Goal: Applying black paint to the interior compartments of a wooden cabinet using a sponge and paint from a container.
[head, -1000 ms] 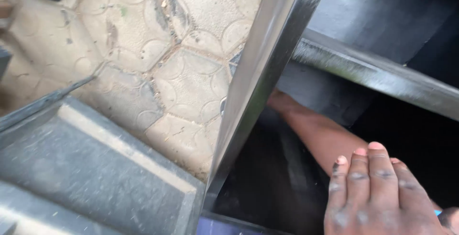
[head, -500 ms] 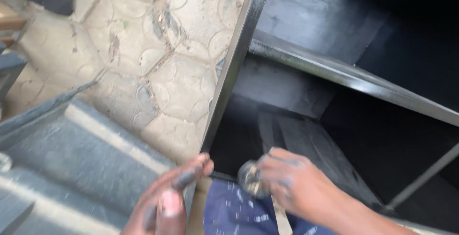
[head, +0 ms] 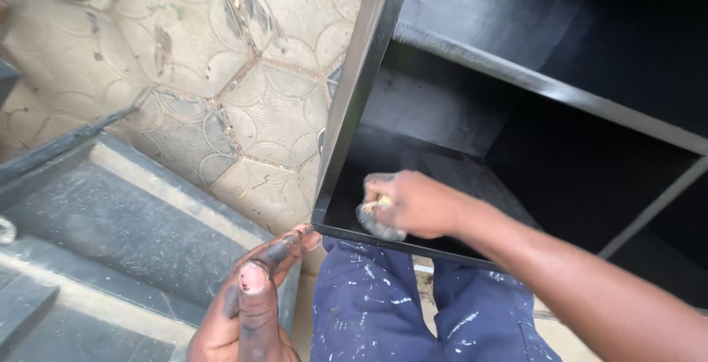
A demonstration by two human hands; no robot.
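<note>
Head view: right hand (head: 413,203) now clenched on a grey wad (head: 376,223) inside the black cabinet (head: 354,96); left hand (head: 254,303), earlier absent, touches its corner, fingers loosely extended, empty.

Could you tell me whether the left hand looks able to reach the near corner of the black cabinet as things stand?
Probably yes: the left hand has its fingertips right at the black cabinet corner, with nothing between them.

Daylight falling on a tiled floor (head: 243,104).
Dusty grey steps (head: 125,222) are running along its worn, stained hexagon tiles.
</note>
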